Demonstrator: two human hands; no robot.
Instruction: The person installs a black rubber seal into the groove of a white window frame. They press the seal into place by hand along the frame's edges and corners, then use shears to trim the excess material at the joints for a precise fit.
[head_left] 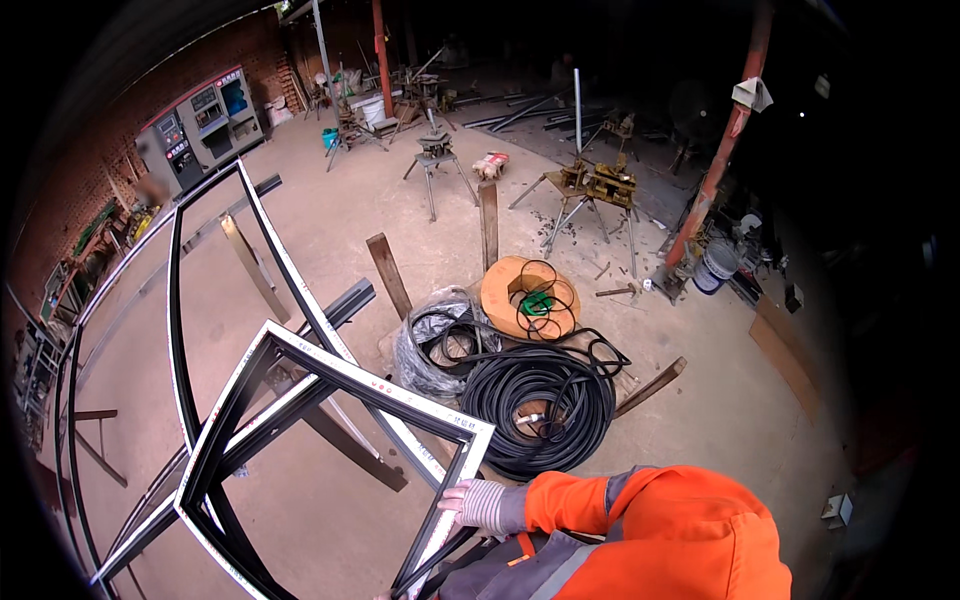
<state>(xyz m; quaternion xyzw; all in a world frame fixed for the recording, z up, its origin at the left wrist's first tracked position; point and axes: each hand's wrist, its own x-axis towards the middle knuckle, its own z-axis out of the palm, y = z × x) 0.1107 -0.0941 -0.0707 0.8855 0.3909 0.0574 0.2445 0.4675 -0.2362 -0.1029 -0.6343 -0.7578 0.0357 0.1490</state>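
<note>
A worker in an orange jacket steadies a black, white-edged window frame [330,420] on a workshop's concrete floor [330,210], the right hand [478,503] in a striped knit glove with fingers curled around the frame's near side rail. The left hand is not in view, so its grip cannot be told. The frame stands tilted, its far corner lifted toward the large coil of black rubber hose [535,405], which lies just beyond the frame's right corner. A smaller loop of black gasket cord [545,300] rests on an orange reel behind that coil, and long frame sections [215,270] lean behind the frame's left side. With apparently one hand bearing a wide, light frame, the risk is that it twists or swings: a corner could catch the hose, or knock the leaning sections down. A slip of the gloved fingers on the smooth rail could drop the frame onto its mitred corner.
</note>
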